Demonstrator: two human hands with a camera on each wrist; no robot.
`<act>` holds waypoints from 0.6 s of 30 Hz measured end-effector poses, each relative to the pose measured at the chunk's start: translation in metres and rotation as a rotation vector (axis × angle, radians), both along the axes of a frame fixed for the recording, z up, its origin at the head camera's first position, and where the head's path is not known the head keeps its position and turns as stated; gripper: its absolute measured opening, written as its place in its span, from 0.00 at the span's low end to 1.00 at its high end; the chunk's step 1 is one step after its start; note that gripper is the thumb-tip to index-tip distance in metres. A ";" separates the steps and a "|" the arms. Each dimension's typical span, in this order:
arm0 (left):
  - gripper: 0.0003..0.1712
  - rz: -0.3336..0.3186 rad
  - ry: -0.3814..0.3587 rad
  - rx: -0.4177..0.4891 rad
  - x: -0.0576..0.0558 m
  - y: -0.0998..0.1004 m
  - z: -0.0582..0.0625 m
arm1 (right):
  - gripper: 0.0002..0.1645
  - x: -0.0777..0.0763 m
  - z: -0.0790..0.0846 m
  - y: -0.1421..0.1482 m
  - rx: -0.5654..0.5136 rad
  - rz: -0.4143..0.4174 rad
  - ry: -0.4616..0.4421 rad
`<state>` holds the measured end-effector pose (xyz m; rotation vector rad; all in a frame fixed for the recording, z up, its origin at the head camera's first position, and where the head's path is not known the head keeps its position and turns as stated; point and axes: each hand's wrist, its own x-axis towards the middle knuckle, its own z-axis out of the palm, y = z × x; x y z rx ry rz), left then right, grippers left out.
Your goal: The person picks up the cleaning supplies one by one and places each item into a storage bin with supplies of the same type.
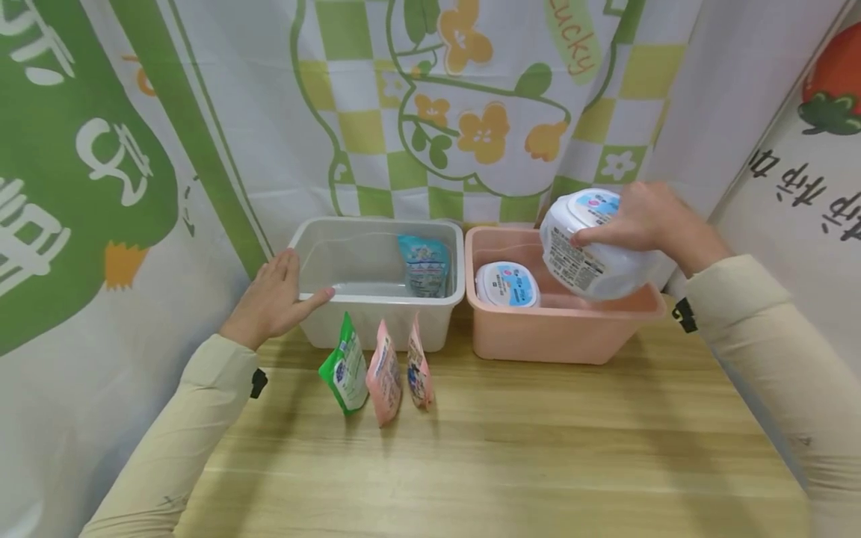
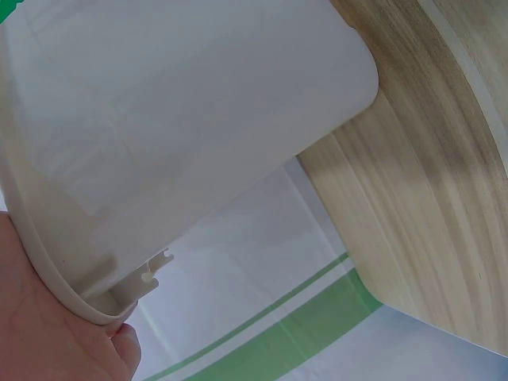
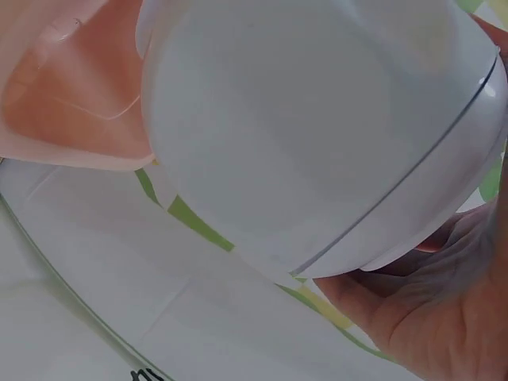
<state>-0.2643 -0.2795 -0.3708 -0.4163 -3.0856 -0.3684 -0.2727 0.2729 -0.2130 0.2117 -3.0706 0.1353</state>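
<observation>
Above pink bin (image 1: 558, 332), head view: white tub (image 1: 572, 258) held over right end by right hand (image 1: 642, 220); best levelled, clear of the rim.
Tub lid (image 1: 592, 203): turned upward; long axis apparently left–right.
Grey bin (image 2: 182, 119), left wrist view: touched by left hand (image 2: 59, 325), fingers relaxed, nothing lifted.
Tub body (image 3: 294, 127), right wrist view: clasped by half-curled fingers.

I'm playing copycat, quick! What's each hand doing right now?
Left hand: open, touching the pale grey rectangular plastic bin.
Right hand: closed, holding the rounded white plastic tub with a blue label.
</observation>
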 end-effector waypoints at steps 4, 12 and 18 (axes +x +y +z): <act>0.66 -0.002 0.008 0.006 0.000 0.000 -0.002 | 0.49 -0.002 -0.003 0.000 -0.017 -0.017 -0.015; 0.66 0.002 0.019 0.002 0.000 0.000 0.000 | 0.48 -0.007 -0.008 -0.001 -0.049 -0.046 0.020; 0.66 0.001 0.038 0.001 0.000 -0.001 -0.001 | 0.49 -0.012 -0.017 0.000 -0.081 -0.085 0.055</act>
